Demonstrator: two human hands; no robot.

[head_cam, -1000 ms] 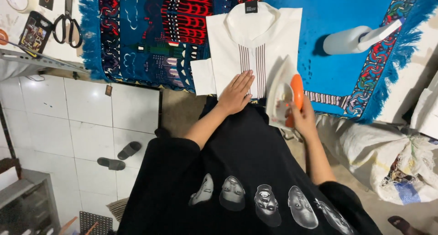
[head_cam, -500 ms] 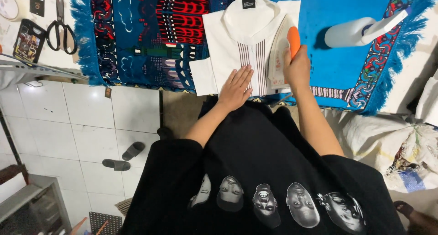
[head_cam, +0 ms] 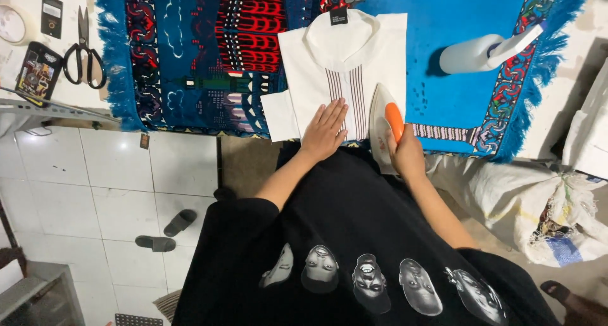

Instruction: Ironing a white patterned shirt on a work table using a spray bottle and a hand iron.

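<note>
A folded white shirt (head_cam: 329, 66) with dark stripes down its front lies on a blue patterned rug (head_cam: 190, 53). My left hand (head_cam: 325, 128) presses flat on the shirt's lower front, fingers apart. My right hand (head_cam: 405, 153) grips the orange handle of a white clothes iron (head_cam: 380, 120), which rests on the shirt's lower right edge near the table's front.
A white spray bottle (head_cam: 481, 50) lies on the rug to the right. Black scissors (head_cam: 83, 50), a phone (head_cam: 38, 69) and a tape roll (head_cam: 11, 23) sit at the far left. White sacks (head_cam: 538, 205) lie at the right. Slippers (head_cam: 168, 231) rest on the tiled floor.
The iron went up the shirt's right side and has come back down toward the front edge. My left hand stayed flat on the shirt.
</note>
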